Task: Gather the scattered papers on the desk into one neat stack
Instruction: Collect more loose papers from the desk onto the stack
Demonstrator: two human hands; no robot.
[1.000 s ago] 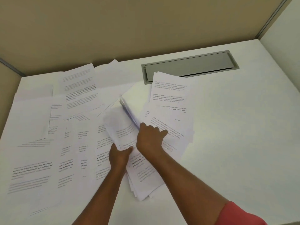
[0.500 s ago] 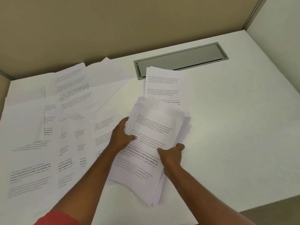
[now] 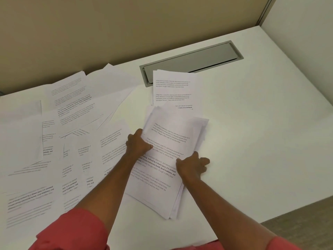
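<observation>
Now my left hand (image 3: 138,143) and right hand (image 3: 191,166) clamp a thick sheaf of printed white papers (image 3: 167,156) by its two sides, fingers curled tight.

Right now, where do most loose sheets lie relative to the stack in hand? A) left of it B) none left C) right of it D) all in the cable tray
A: loose sheets cover the desk left of the stack; the desk to its right is bare.
</observation>
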